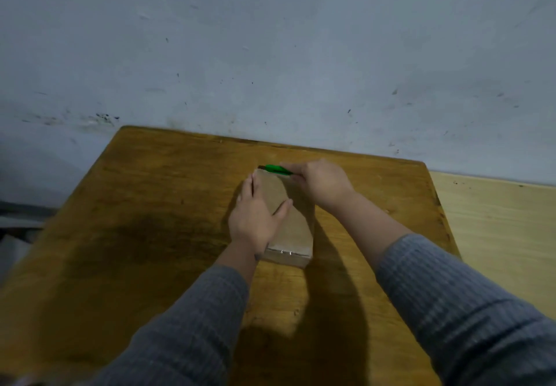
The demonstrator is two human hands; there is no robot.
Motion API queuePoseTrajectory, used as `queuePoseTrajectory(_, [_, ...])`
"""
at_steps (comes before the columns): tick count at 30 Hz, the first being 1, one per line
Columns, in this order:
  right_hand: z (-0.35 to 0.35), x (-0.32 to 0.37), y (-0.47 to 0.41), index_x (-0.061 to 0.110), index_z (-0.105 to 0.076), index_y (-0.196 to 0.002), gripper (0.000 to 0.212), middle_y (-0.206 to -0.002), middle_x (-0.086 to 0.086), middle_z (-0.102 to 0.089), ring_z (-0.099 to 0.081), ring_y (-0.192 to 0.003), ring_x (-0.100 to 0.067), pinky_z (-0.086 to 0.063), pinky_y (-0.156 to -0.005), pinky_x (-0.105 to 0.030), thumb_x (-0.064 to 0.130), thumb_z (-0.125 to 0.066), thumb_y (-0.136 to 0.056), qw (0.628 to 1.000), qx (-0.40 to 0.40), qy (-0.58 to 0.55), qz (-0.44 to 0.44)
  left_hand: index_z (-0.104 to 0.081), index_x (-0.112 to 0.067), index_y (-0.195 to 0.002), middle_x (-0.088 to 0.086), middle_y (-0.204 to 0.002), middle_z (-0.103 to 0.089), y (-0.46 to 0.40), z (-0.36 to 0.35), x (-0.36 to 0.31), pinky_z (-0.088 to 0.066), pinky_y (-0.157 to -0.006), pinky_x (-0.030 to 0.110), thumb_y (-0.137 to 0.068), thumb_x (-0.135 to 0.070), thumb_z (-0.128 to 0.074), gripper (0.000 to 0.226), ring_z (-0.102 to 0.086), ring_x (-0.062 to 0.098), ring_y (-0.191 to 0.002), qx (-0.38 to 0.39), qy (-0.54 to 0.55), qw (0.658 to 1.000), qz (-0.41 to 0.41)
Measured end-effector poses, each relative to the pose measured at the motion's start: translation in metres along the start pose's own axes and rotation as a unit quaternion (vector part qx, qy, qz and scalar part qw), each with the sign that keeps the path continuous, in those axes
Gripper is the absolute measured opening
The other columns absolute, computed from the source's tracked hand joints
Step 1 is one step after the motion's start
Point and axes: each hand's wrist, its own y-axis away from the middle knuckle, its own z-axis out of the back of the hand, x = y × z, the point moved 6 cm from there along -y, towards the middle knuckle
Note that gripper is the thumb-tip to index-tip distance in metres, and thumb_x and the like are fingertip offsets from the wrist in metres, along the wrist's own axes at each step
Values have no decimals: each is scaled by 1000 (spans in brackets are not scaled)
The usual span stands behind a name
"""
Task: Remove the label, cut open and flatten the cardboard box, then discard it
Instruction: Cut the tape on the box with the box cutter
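A small brown cardboard box (293, 223) lies lengthwise on the wooden table (156, 205), near its middle. My left hand (255, 214) rests flat on the box's top and left side, fingers together and thumb spread across the top. My right hand (322, 182) is closed around a green cutter (275, 169), whose tip lies along the box's far edge. The blade itself is too small to make out. I see no label on the visible faces.
A scuffed grey wall (270, 54) rises right behind the table's far edge. A paler wooden surface (499, 235) adjoins the table on the right. Both forearms wear grey ribbed sleeves. Dark floor shows at the far left.
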Motion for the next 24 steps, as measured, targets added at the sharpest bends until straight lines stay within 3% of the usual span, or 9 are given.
queuePoseTrajectory(6, [1,10,-6,41,-40,-138,40,-117,-12,-65,-63,-101,-33,-45,-68,-33,35,-34,-100,998,3,66,9,-6,-15,-154,1,-160,-14,-2,-1,1,-41,-100,41,-86,-65,-48,95,-32,26,-138,-7,-3,1000,4])
queuePoseTrajectory(13, [4,14,-3,39,-36,-141,47,-105,-7,-68,-65,-88,-29,-43,-57,-29,25,-45,-97,993,-8,116,18,-7,-17,-154,1,-158,-17,-2,0,0,-43,-98,41,-85,-65,-51,95,-36,25,-135,-17,6,1000,8])
queuePoseTrajectory(21, [4,-5,17,35,-38,-140,46,-100,-4,-65,-61,-82,-24,-34,-50,-26,20,-47,-97,991,1,127,-32,-10,-15,-153,1,-159,-16,1,5,-3,-42,-98,40,-84,-64,-54,96,-35,24,-135,-15,14,999,27])
queuePoseTrajectory(24, [7,-22,29,37,-36,-141,49,-106,-3,-65,-64,-88,-25,-38,-53,-28,18,-46,-97,988,-8,143,-56,-10,-16,-153,0,-160,-15,2,4,-3,-42,-99,40,-84,-64,-54,96,-35,24,-135,-10,21,999,30])
